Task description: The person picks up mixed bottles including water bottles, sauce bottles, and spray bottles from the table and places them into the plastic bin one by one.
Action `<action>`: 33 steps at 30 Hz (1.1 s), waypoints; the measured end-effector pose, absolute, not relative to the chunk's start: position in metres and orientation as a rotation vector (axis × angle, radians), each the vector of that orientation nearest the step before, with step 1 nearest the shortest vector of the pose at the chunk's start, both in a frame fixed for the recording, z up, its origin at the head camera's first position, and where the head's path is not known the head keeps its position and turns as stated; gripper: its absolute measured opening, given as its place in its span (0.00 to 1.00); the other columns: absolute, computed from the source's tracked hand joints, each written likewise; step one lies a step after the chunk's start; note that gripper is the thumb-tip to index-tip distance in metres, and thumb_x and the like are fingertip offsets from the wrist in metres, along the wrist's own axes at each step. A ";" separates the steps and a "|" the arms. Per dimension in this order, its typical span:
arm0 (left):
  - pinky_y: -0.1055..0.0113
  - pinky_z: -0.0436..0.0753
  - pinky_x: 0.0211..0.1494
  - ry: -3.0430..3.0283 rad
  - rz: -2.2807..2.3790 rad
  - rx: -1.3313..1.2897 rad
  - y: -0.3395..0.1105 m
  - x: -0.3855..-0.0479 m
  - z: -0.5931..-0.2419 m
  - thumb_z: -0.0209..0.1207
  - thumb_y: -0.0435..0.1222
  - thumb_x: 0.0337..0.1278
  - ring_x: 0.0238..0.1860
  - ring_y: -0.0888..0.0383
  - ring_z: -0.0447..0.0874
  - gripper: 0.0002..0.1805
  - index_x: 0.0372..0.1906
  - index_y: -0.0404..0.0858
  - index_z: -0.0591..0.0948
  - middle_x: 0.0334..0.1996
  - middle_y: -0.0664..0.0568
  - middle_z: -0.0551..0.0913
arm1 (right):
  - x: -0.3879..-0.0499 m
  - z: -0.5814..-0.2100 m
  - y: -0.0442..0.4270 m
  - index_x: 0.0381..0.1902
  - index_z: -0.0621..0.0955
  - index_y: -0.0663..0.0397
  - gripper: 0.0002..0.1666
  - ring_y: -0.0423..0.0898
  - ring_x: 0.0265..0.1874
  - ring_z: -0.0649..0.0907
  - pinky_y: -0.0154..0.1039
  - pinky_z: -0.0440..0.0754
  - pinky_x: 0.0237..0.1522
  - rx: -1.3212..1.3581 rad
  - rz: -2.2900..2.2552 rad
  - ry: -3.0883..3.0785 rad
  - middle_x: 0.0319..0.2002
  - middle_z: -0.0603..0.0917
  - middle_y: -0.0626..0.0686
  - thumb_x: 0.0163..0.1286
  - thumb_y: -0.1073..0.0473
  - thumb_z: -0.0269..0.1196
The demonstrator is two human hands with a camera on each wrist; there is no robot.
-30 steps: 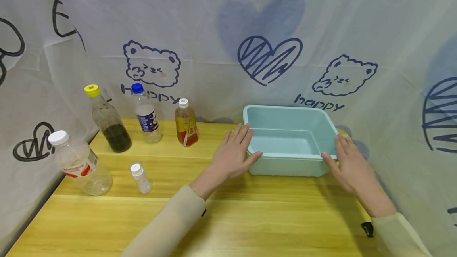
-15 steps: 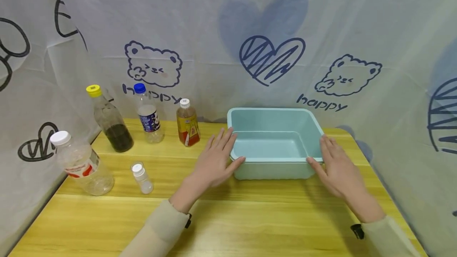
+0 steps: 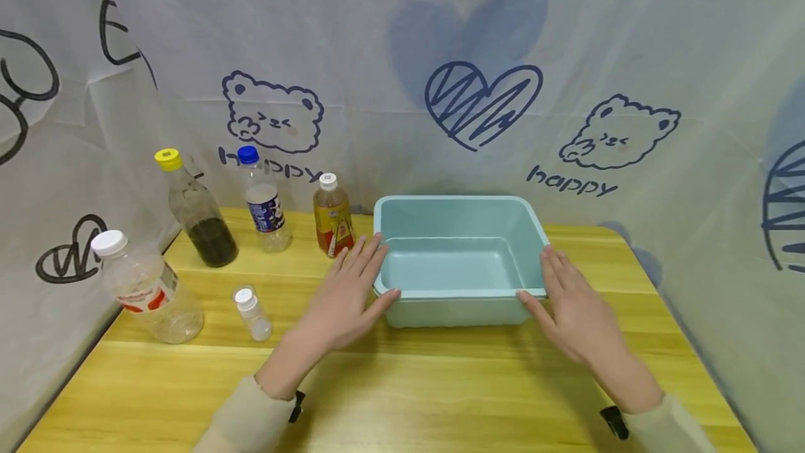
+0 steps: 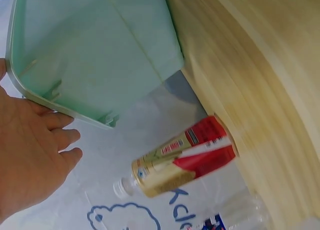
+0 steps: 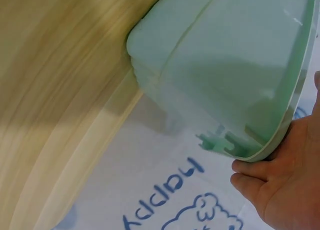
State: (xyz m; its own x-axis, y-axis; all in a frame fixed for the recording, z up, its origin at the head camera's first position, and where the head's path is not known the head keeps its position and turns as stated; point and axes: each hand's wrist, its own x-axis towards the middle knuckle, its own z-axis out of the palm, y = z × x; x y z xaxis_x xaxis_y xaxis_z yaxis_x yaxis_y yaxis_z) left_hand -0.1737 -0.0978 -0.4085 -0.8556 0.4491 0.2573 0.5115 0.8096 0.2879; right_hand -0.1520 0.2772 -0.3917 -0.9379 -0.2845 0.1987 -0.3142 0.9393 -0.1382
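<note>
A light green rectangular basin (image 3: 455, 310) stands upright on the wooden table, with nothing inside it. My left hand (image 3: 339, 303) lies against its left rim, fingers straight and thumb at the front corner. On the opposite side, my right hand (image 3: 581, 317) touches the right rim in the same way, fingers extended. In the left wrist view the left hand (image 4: 35, 150) is at the rim of the basin (image 4: 95, 55); the right wrist view shows the right hand (image 5: 285, 175) at the rim of the basin (image 5: 225, 75).
Left of the basin stand an amber-drink bottle (image 3: 334, 219), a blue-capped bottle (image 3: 267, 212), a yellow-capped bottle of dark liquid (image 3: 210, 233), a large white-capped bottle (image 3: 154, 299) and a small clear bottle (image 3: 254, 317). A patterned cloth (image 3: 377, 33) hangs behind the table (image 3: 440, 397).
The basin has slid left and slightly toward the table's front, nearer the amber-drink bottle. Both hands have moved along with it, still at its sides. The bottles stay where they stood.
</note>
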 end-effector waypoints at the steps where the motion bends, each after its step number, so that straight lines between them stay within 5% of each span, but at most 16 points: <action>1: 0.46 0.44 0.85 -2.820 -0.533 -0.755 -0.102 -0.172 -0.408 0.42 0.61 0.79 0.84 0.45 0.41 0.44 0.84 0.37 0.53 0.85 0.46 0.46 | -0.150 -0.392 0.274 0.80 0.54 0.72 0.51 0.68 0.78 0.58 0.65 0.62 0.75 0.463 0.247 -2.916 0.80 0.54 0.68 0.82 0.34 0.49; 33: 0.44 0.47 0.84 -2.850 -0.557 -0.782 -0.167 -0.136 -0.400 0.47 0.58 0.79 0.84 0.47 0.39 0.42 0.85 0.42 0.51 0.85 0.50 0.44 | -0.104 -0.393 0.238 0.79 0.61 0.68 0.47 0.64 0.76 0.66 0.61 0.71 0.71 0.613 0.307 -2.756 0.80 0.61 0.63 0.79 0.39 0.57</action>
